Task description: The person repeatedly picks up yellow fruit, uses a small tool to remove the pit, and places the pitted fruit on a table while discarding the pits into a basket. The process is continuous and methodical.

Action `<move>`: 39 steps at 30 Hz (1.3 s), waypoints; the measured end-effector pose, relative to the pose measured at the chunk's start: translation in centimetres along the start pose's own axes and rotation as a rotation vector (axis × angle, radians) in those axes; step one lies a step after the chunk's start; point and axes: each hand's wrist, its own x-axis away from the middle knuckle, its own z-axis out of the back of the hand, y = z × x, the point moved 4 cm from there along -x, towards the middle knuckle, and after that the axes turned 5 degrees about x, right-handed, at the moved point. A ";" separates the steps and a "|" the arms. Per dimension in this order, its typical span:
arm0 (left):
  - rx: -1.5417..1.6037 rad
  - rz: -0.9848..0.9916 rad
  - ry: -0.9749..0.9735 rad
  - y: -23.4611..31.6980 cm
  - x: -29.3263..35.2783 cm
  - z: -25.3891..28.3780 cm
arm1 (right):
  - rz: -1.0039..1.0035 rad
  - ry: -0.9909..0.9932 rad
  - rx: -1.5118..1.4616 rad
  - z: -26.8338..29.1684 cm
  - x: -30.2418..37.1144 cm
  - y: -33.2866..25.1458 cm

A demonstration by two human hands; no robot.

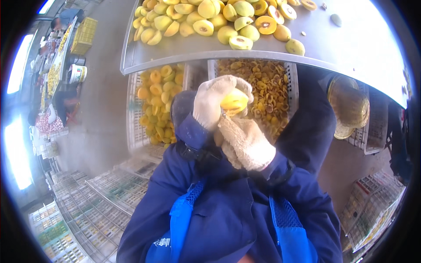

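Observation:
In front of my chest, my left hand point(209, 100), in a pale work glove, is closed round a yellow peach half point(234, 102). My right hand point(247, 141), also gloved, is closed just below it, its fingers against the fruit. Something small and dark shows between the right fingers and the peach, too hidden to name. Under my hands stands a crate point(293, 87) of peach peels and scraps point(258, 79). A second crate point(133, 114), holding peach halves point(160, 98), is left of it. Many cut peaches point(204, 27) lie on the metal table point(175, 60) above.
The table's raised edge runs across in front of me. At the right are a woven basket point(351, 103) and a plastic crate point(376, 122). Stacked crates point(83, 210) stand at the lower left, more point(372, 210) at the lower right. Other people point(48, 118) sit along a far-left table.

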 end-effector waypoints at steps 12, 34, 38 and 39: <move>0.457 -0.060 0.187 -0.4 0.4 1.5 | 0.353 0.295 0.001 2.4 1.7 -0.4; -1.844 -0.134 1.290 7.9 -1.9 43.4 | -0.047 0.641 0.203 8.5 -2.1 4.8; -1.718 0.302 1.201 5.5 -7.8 50.3 | -0.101 0.601 0.287 7.4 -3.0 4.1; -1.695 0.338 1.186 5.3 -8.7 51.7 | -0.143 0.603 0.295 7.1 -3.4 4.0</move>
